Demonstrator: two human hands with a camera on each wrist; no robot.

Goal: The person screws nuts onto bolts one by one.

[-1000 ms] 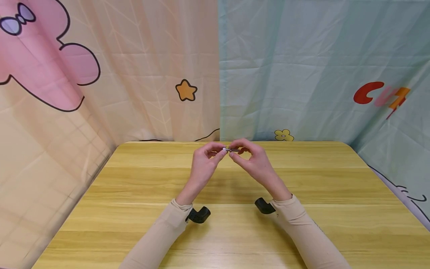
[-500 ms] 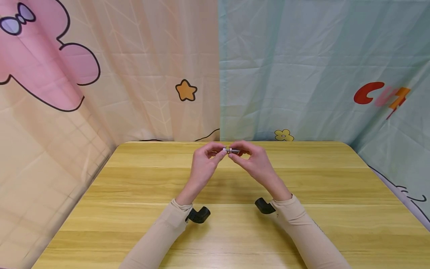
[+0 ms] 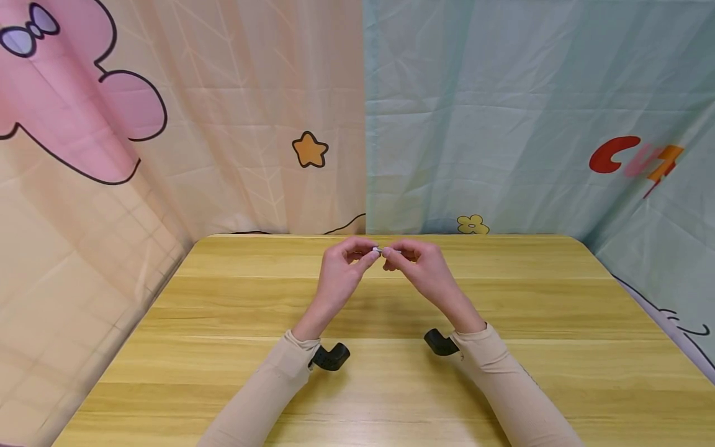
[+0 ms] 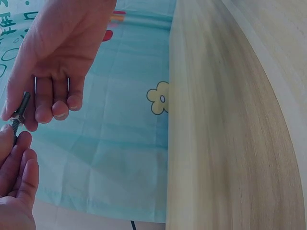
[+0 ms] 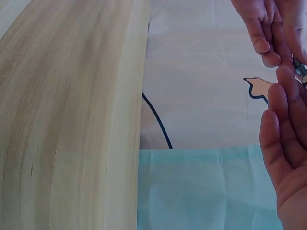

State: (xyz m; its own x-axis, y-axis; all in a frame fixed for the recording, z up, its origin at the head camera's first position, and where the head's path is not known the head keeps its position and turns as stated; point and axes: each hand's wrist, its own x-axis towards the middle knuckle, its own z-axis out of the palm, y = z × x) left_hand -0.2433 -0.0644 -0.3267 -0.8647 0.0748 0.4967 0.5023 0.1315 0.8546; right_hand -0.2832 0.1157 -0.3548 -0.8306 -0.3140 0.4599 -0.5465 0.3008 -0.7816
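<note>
A metal bolt (image 4: 26,99) with a nut (image 4: 18,118) on its threaded shank is held between the two hands, above the far part of the table. My left hand (image 3: 342,268) pinches the bolt's head end between thumb and forefinger, hiding most of the head. On the other side, my right hand (image 3: 423,267) has thumb and forefinger at the nut, with its remaining fingers loosely bent. From the right wrist, part of the bolt (image 5: 301,70) shows at the frame's right edge, between both hands' fingertips. The free threaded end extends past the nut toward the right palm.
Below the hands lies a wooden tabletop (image 3: 368,385). Patterned curtains (image 3: 503,112) hang behind its far edge and along both sides. Each wrist wears a black camera mount, the left one (image 3: 332,357) and the right one (image 3: 440,342).
The right thumb has rolled up over the nut while its forefinger slid back and down, covering more of the bolt. My left hand keeps nearly the same place and grip.
</note>
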